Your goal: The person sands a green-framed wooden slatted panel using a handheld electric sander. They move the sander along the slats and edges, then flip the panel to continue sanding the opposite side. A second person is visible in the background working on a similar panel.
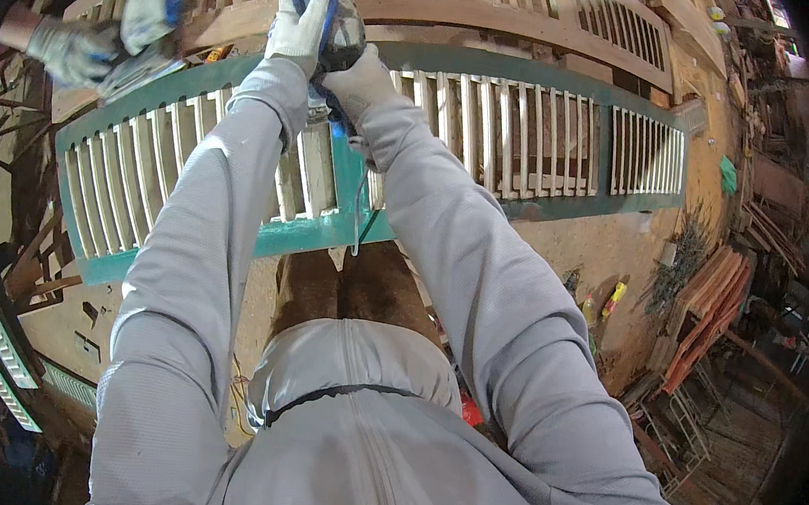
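While the left hand [296, 29] and right hand [363, 83] grip one dark handheld tool [347, 39] between them, one green-framed louvered shutter [313, 235] lies beneath. Beyond it is one bare-wood louvered panel [450, 11]; a co-worker's two gloved hands [71, 52] are at far left.

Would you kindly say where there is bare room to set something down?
The tan floor looks bare between the green louvred shutter, the right sleeve and a yellow item. The shutter's far edge is crowded: the left hand and right hand grip a dark tool, with a co-worker's gloved hands to the left.
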{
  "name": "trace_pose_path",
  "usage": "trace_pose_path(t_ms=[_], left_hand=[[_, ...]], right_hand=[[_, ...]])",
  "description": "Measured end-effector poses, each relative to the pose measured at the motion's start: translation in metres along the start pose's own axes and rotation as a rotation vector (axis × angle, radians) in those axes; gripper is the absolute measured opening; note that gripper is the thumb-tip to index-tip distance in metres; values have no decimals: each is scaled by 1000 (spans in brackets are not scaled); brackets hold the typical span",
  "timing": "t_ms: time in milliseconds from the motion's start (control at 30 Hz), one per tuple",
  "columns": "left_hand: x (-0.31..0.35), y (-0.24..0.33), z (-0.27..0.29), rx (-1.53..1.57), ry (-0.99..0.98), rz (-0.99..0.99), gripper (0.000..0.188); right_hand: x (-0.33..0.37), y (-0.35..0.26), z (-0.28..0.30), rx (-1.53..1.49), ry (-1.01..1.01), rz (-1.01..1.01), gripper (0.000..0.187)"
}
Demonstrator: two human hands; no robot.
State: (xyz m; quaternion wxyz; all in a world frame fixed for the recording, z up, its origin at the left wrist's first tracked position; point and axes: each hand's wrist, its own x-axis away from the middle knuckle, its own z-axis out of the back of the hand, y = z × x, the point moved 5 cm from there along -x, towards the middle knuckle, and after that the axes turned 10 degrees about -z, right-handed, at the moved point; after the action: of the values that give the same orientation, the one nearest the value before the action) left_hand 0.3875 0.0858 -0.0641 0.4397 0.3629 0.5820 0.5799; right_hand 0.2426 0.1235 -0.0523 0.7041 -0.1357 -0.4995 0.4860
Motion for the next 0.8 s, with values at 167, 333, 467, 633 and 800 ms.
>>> trace_pose_path(t_ms=[167,333,467,633,800], left_hand=[[76,-2,3,-42,-115,95,66],[233,53,8,-295,-163,-156,66],[271,56,12,-149,-208,97,68],[207,90,19,-403,-87,-246,69],[134,156,4,-867,-352,-684,55]], right_hand=[[67,49,-17,-378,-62,138,72],[197,161,-16,-284,-30,-151,91],[232,185,-6,-200,-141,-203,92],[185,102,24,73,-128,30,75],[101,31,56,281,-153,363,67]])
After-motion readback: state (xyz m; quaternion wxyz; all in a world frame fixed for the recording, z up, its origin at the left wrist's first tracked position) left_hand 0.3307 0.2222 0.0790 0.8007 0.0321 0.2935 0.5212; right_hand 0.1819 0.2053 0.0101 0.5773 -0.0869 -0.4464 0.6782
